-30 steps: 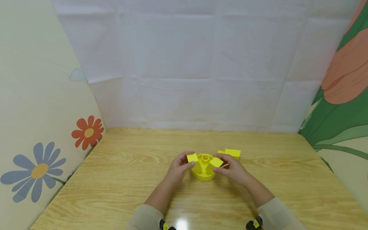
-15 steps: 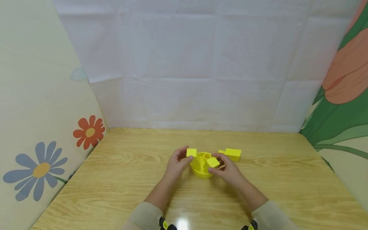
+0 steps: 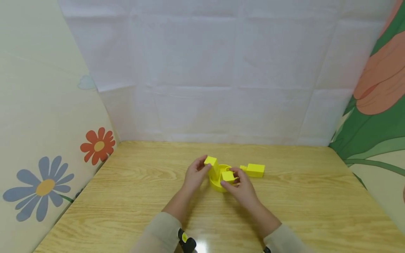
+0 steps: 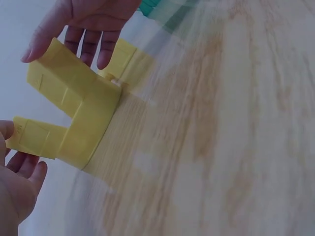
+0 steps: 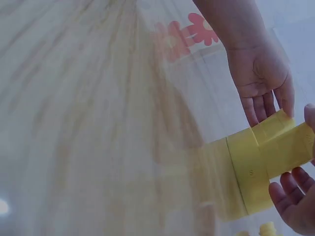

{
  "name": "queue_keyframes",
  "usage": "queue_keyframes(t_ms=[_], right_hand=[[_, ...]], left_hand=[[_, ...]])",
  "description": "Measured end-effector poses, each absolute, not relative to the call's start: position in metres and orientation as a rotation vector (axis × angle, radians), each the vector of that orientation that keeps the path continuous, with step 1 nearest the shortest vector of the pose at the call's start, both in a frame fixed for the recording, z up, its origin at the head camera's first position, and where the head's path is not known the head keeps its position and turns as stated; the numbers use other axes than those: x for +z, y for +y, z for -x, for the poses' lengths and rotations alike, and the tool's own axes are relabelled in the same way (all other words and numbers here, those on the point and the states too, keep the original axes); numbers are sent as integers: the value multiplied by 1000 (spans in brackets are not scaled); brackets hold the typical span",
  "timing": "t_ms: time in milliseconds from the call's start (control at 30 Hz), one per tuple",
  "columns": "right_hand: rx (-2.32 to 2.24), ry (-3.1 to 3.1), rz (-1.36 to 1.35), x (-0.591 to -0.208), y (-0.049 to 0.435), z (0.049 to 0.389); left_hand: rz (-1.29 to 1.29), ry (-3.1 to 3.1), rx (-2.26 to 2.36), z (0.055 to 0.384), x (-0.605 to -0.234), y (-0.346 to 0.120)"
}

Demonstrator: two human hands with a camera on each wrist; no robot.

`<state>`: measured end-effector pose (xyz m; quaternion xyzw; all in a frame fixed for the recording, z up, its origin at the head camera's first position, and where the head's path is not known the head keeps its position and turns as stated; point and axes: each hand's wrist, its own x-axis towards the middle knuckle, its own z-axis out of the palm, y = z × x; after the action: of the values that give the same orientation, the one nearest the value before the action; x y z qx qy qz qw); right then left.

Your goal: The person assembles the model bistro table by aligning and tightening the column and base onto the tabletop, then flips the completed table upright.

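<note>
A round yellow dish [image 3: 218, 187] sits on the table with two upright yellow blocks in it. My left hand [image 3: 194, 177] pinches the back-left block [image 3: 215, 171] near its top, between thumb and fingers. The front-right block [image 3: 227, 176] is held likewise by my right hand [image 3: 243, 188], thumb on the near side. A ring-shaped stud inside the dish is partly hidden behind that block. In the left wrist view, the dish's wall [image 4: 96, 120] rests against the wood, both blocks rising from it. The right wrist view shows the dish [image 5: 248, 172] between both hands.
Just right of the dish lies another yellow block [image 3: 255, 170], with a small knobbed yellow piece [image 3: 243, 167] at its left end. A white cloth [image 3: 202, 77] hangs along the table's back edge. Flower-printed walls [image 3: 44, 116] stand on both sides.
The dish has turned clockwise seen from above and shifted slightly away. My right hand has come left and nearer with its block; my left hand has gone farther back with the other.
</note>
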<state>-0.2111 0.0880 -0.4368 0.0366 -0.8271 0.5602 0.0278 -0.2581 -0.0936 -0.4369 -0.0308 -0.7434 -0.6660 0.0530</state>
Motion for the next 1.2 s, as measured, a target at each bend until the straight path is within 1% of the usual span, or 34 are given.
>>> queue_keyframes(t_ms=[167,400,533,633,900,1200], right_hand=[[1742,-2530,-82,-438,101,214],[1647,-2451,21,-440,153,232],[1566,-2536,60,-444,181,242],[1508,-2619,46,-450,193,248],[1457,-2732,16,-463,198,256],[1429,-2742,17,-468,196,258]], left_hand=[[96,-2214,-1963,249,-440,-92],[31,-1973,-1891,216,-451,-78],[65,-1945,-1868,205,-453,-64],[84,-1986,-1885,201,-456,-52],[56,-2148,-1797,201,-460,-23],[-19,-2207,-1719,208,-453,-14]])
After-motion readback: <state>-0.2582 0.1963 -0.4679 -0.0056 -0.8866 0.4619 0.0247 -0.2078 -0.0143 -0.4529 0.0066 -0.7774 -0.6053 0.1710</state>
